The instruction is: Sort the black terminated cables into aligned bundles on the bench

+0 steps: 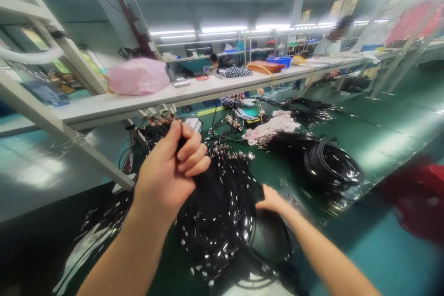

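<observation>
My left hand is raised at centre left, its fingers wrapped round a bunch of thin black cables. White and coppery cable ends stick out just above the fist. Lower and to the right, my right hand is closed at the edge of a large heap of black cables. A black cable seems to run through its fingers, though the grip is partly hidden. Small shiny metal ends dot the heap, which lies on the green bench top between my forearms.
A coiled black cable bundle lies on the right, near a pale pink cloth. Above the bench runs a white shelf carrying a pink bag and an orange tray. A metal post slants at left. A person is beyond.
</observation>
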Action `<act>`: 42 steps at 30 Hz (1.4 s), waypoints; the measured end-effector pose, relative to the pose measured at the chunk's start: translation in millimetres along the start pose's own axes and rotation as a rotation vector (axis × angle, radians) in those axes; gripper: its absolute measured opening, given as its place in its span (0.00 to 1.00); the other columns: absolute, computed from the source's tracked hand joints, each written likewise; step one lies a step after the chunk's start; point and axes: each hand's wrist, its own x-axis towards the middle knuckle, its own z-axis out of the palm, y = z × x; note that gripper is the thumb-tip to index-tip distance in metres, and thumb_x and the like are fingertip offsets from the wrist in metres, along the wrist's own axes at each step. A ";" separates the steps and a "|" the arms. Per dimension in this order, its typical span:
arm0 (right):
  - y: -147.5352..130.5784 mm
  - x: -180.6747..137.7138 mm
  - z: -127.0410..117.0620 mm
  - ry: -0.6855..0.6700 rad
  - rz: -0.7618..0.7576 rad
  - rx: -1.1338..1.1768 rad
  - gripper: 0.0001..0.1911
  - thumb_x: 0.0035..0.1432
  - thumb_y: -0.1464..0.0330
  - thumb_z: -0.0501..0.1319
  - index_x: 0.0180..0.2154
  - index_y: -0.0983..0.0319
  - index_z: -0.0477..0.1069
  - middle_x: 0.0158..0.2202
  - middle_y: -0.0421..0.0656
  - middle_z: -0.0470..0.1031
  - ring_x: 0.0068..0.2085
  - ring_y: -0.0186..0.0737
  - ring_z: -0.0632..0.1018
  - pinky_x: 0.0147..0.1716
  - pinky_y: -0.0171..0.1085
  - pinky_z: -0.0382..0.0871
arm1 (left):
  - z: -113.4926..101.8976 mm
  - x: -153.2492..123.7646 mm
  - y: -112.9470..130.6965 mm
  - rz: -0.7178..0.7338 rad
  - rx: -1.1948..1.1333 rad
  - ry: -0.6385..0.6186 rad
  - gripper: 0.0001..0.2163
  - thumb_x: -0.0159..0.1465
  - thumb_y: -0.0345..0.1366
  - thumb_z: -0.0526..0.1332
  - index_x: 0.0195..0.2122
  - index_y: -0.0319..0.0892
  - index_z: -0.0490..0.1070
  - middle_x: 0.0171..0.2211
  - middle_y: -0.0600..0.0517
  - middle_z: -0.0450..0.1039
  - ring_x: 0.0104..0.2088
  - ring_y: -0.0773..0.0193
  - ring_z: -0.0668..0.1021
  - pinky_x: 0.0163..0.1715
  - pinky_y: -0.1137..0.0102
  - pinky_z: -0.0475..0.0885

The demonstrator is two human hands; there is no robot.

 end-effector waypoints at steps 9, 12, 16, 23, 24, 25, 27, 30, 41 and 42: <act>43.7 34.6 54.6 0.043 0.179 -0.231 0.16 0.45 0.78 0.53 0.39 0.67 0.68 0.38 0.53 0.73 0.42 0.50 0.75 0.38 0.43 0.66 | -22.8 -9.7 12.1 0.155 0.147 0.031 0.10 0.62 0.38 0.51 0.25 0.41 0.61 0.14 0.61 0.46 0.13 0.76 0.48 0.10 0.81 0.48; 41.6 41.6 58.9 0.068 0.179 -0.243 0.14 0.46 0.78 0.52 0.37 0.66 0.69 0.40 0.54 0.72 0.43 0.50 0.74 0.38 0.43 0.65 | -62.8 28.8 -34.2 -0.083 0.556 0.021 0.10 0.59 0.43 0.54 0.28 0.41 0.60 0.14 0.61 0.52 0.12 0.77 0.51 0.11 0.81 0.48; 31.8 41.2 66.4 0.102 0.155 -0.200 0.18 0.45 0.80 0.53 0.41 0.68 0.66 0.41 0.57 0.71 0.44 0.51 0.73 0.41 0.45 0.64 | -110.0 69.9 -143.8 -0.262 1.405 -0.040 0.06 0.55 0.36 0.57 0.26 0.40 0.63 0.21 0.54 0.63 0.23 0.67 0.70 0.26 0.71 0.66; 23.2 44.9 49.1 0.010 0.127 0.179 0.09 0.42 0.73 0.54 0.31 0.61 0.67 0.24 0.44 0.73 0.32 0.48 0.77 0.28 0.39 0.69 | -127.9 55.7 -277.1 -0.325 1.597 -0.030 0.13 0.47 0.30 0.64 0.36 0.45 0.69 0.33 0.41 0.70 0.41 0.44 0.73 0.39 0.54 0.63; 23.2 46.2 44.1 -0.019 0.128 0.255 0.09 0.42 0.73 0.53 0.30 0.61 0.66 0.19 0.41 0.70 0.27 0.46 0.77 0.22 0.37 0.68 | -132.6 55.5 -282.3 -0.324 1.609 -0.017 0.17 0.48 0.30 0.63 0.40 0.46 0.68 0.36 0.41 0.70 0.42 0.44 0.73 0.39 0.54 0.62; 23.4 47.6 38.4 -0.047 0.128 0.327 0.09 0.41 0.73 0.53 0.30 0.60 0.65 0.15 0.38 0.66 0.21 0.43 0.75 0.17 0.34 0.65 | -139.1 57.1 -284.7 -0.330 1.618 -0.002 0.19 0.49 0.30 0.62 0.43 0.46 0.67 0.36 0.41 0.70 0.42 0.44 0.73 0.39 0.53 0.62; 23.9 50.2 24.0 -0.088 0.117 0.456 0.08 0.40 0.72 0.52 0.28 0.60 0.63 0.12 0.35 0.61 0.12 0.35 0.68 0.11 0.29 0.57 | -156.6 63.6 -283.3 -0.371 1.627 0.036 0.20 0.50 0.29 0.59 0.46 0.45 0.65 0.35 0.41 0.71 0.40 0.43 0.74 0.37 0.52 0.63; 22.3 50.5 -9.4 -0.104 0.081 0.599 0.04 0.44 0.66 0.52 0.25 0.59 0.59 0.13 0.32 0.59 0.09 0.26 0.56 0.08 0.26 0.47 | -188.6 72.1 -274.8 -0.420 1.624 0.111 0.19 0.56 0.28 0.50 0.50 0.40 0.62 0.35 0.38 0.72 0.39 0.45 0.75 0.35 0.54 0.65; -26.4 -7.3 -103.1 -0.138 -0.227 1.155 0.21 0.48 0.54 0.58 0.39 0.61 0.64 0.14 0.29 0.53 0.09 0.20 0.48 0.07 0.25 0.39 | -155.3 92.7 -207.3 -0.421 0.547 0.359 0.19 0.51 0.49 0.59 0.35 0.38 0.66 0.23 0.52 0.67 0.12 0.76 0.59 0.12 0.77 0.51; -29.1 -10.1 -101.7 -0.121 -0.238 1.127 0.22 0.47 0.53 0.58 0.39 0.61 0.65 0.13 0.29 0.52 0.10 0.20 0.48 0.08 0.25 0.38 | -137.3 96.3 -190.3 -0.387 0.384 0.259 0.20 0.51 0.49 0.60 0.36 0.37 0.65 0.24 0.52 0.67 0.11 0.80 0.54 0.11 0.78 0.46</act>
